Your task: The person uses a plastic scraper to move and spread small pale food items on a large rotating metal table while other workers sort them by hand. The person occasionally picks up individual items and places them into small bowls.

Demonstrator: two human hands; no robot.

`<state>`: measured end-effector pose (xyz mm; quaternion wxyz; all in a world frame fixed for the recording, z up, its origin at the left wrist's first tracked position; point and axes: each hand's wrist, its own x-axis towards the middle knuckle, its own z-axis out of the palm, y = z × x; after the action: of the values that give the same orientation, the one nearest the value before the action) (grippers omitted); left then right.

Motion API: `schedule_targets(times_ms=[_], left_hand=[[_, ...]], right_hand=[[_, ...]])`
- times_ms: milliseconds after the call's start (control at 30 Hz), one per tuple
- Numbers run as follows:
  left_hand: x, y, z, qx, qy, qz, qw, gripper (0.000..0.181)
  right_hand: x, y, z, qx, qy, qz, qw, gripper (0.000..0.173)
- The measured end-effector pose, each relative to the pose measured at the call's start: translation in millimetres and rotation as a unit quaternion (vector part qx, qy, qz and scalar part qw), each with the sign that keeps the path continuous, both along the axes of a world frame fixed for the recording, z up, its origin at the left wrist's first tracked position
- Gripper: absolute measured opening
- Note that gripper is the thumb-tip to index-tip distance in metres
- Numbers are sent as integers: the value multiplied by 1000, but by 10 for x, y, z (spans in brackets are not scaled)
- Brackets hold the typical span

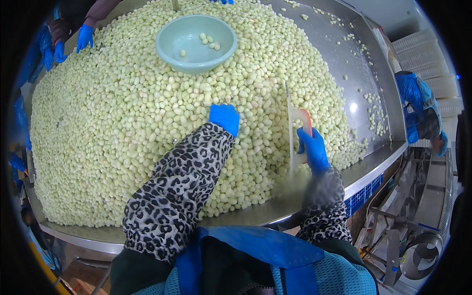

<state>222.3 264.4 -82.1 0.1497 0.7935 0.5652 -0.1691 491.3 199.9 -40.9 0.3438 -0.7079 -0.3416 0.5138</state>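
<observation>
A large heap of peeled, pale green grape-like fruit (147,96) lies on a steel table in front of me. My left hand (225,118), in a blue glove, rests on the heap with its fingers curled down; whether it holds any fruit is hidden. In my gloved right hand (313,147) is the handle of a pale plastic scraper (290,129), its flat blade upright against the fruit on the right. Beyond my left hand, a light green plastic basin (195,66) sits on the heap with several fruits inside.
The steel table's raised rim (391,81) runs along the right, with scattered fruit near it. Co-workers' gloved hands (85,38) touch the heap at the upper left. Another person (422,107) stands beyond the right rim. Stacked white crates (424,51) and metal equipment (420,254) stand farther right.
</observation>
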Motion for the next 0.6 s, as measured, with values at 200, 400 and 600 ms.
schedule_targets(times_ms=[200,400,600], left_hand=[[-484,-299,65,-29,-438,169,882,29],[-582,-915,276,-392,-697,364,477,29],[-549,-1279,496,-409,-725,427,354,30]], right_hand=[[34,8,-50,-10,9,15,1000,25],[-5,43,10,-24,26,11,999,24],[-28,49,-90,-50,33,27,998,23]])
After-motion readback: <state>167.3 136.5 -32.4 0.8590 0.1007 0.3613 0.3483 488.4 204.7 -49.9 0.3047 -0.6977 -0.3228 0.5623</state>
